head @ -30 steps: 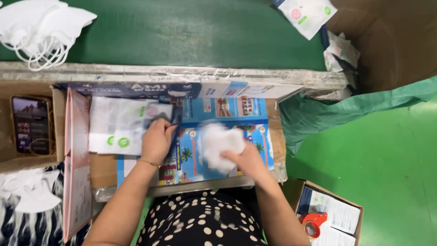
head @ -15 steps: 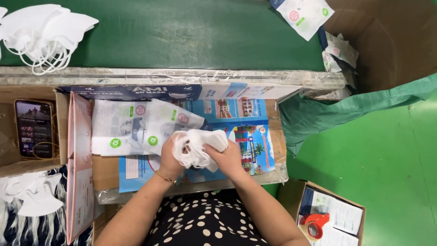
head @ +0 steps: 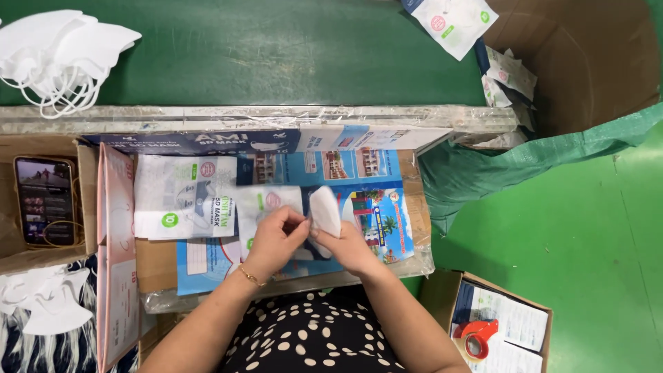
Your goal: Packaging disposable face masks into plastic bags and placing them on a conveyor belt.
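My right hand (head: 349, 243) grips a folded stack of white face masks (head: 324, 210), held upright on edge over the work surface. My left hand (head: 275, 238) pinches the mouth of a white printed pouch (head: 266, 206) right beside the masks, fingers touching its opening. A pile of flat white pouches (head: 181, 205) lies just left of my left hand on a blue printed sheet (head: 373, 200).
A heap of loose white masks (head: 59, 52) lies on the green conveyor belt (head: 276, 55) at far left. A phone (head: 45, 200) sits in a cardboard tray at left. A large cardboard box (head: 594, 62) with filled pouches stands at upper right. A red tape roll (head: 476, 338) rests lower right.
My hands gathered the masks from flat on the sheet into a folded stack. My left hand let go of the bundle and took the pouch opening; the masks now stand on edge.
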